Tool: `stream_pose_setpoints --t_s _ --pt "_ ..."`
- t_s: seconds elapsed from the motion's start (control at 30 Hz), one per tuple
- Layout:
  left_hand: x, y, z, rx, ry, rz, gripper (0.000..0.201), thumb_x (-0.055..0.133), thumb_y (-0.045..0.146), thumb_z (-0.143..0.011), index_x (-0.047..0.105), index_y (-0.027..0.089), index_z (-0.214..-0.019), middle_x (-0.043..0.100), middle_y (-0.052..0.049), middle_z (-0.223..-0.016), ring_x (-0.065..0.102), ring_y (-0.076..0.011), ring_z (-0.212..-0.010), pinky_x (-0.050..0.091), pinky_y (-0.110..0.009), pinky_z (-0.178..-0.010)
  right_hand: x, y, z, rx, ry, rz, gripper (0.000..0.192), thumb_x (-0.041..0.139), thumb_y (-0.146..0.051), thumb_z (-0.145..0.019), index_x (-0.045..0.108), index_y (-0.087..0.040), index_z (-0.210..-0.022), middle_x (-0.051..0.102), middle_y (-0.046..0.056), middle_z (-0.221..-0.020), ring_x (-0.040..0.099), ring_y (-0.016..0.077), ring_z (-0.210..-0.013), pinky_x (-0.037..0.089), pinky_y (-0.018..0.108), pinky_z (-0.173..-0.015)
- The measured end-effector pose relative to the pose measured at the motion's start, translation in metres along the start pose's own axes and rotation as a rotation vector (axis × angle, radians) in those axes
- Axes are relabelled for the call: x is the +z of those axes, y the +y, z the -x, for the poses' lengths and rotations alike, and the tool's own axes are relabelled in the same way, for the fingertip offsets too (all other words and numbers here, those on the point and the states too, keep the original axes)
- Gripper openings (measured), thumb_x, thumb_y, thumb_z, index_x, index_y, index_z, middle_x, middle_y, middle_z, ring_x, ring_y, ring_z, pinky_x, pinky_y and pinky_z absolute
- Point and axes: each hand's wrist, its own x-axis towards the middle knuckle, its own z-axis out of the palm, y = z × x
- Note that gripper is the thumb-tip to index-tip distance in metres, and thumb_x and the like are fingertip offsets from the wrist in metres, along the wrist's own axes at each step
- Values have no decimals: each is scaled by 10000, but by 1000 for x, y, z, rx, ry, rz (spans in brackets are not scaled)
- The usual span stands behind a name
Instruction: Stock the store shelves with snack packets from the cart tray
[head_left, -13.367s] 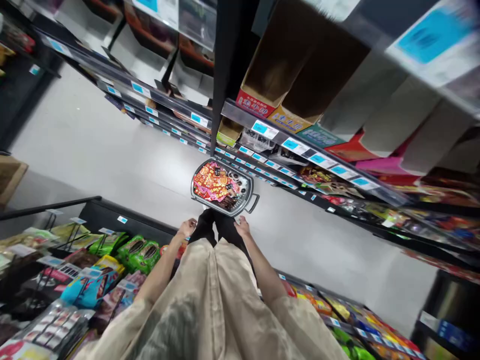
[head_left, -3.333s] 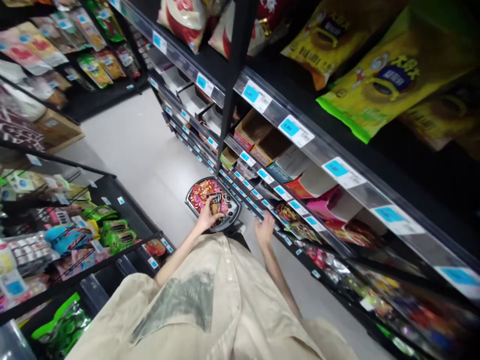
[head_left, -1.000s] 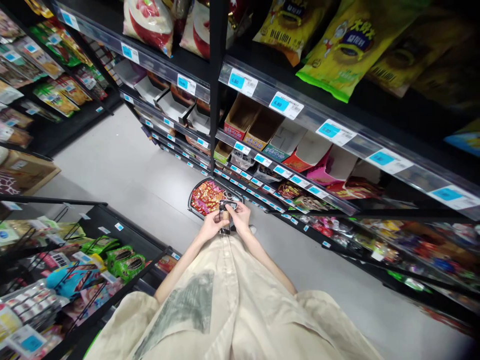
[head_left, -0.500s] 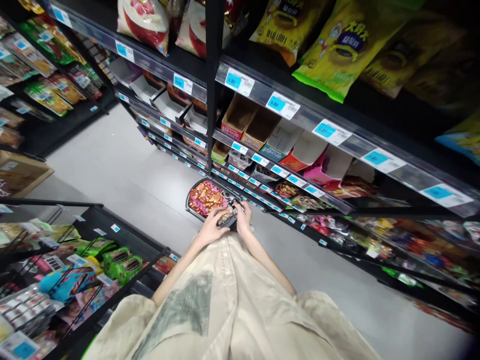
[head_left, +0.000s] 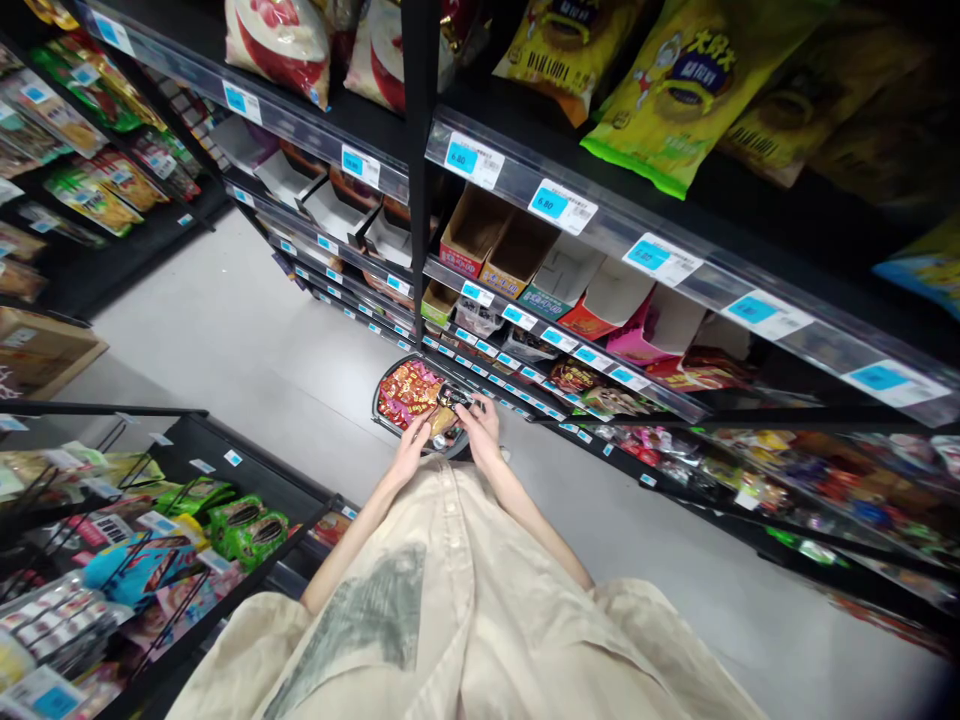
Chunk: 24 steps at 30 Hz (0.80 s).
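Observation:
My left hand (head_left: pixel 410 449) and my right hand (head_left: pixel 481 432) are low in front of my body, over a dark-rimmed shopping basket (head_left: pixel 376 408). Between them is a black-and-gold snack packet (head_left: pixel 454 398). The right fingers grip its right side; the left fingers close at its lower left edge. Red, orange and pink packets (head_left: pixel 407 392) fill the basket's left part. The packet and my hands partly hide what lies on the right side.
Shelves (head_left: pixel 517 190) with price tags rise ahead, carrying yellow snack bags (head_left: pixel 686 90) and open display boxes (head_left: pixel 472 235). A lower rack (head_left: pixel 247 470) of packaged snacks stands at the left. A cardboard box (head_left: pixel 45 350) sits on the floor (head_left: pixel 247 310) farther left.
My left hand has moved left and slightly down, away from the right hand. The black-and-gold packet now shows more of its face. The camera view has shifted slightly.

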Motion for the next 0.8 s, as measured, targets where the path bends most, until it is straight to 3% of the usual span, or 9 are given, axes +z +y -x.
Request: stream_pose_setpoints --t_s 0.1,0.27,0.67,0.8 --pt "1 -1 0 -98 -41 155 683 609 644 -900 505 224 -1429 722 -130 -1214 760 -253 -868 615 -379 -736 2 -4 1 4 -27 19 540 863 -453 -665 565 -251 -1067 652 -62 -704 570 130 -528 503 271 -544" --pt "0 -1 -1 -101 -17 228 677 658 593 -887 497 232 -1437 687 -135 -1293 764 -239 -851 620 -375 -723 7 -6 0 -2 -30 24 536 862 -463 -662 581 -240 -1059 658 -54 -709 563 126 -508 501 276 -526" --pt "0 3 -3 -77 8 131 686 667 621 -866 558 238 -1426 559 -141 -1484 744 -235 -893 620 -355 -707 6 -4 -3 15 -9 8 498 875 -433 -652 630 -229 -1035 660 -57 -705 559 119 -512 488 257 -517" --pt "-3 3 -4 -23 -3 33 623 704 594 -847 664 201 -1329 681 -138 -1344 744 -264 -946 613 -348 -749 -8 -18 -9 52 -166 125 445 858 -452 -685 711 -198 -1019 661 -42 -682 527 93 -460 458 230 -459"
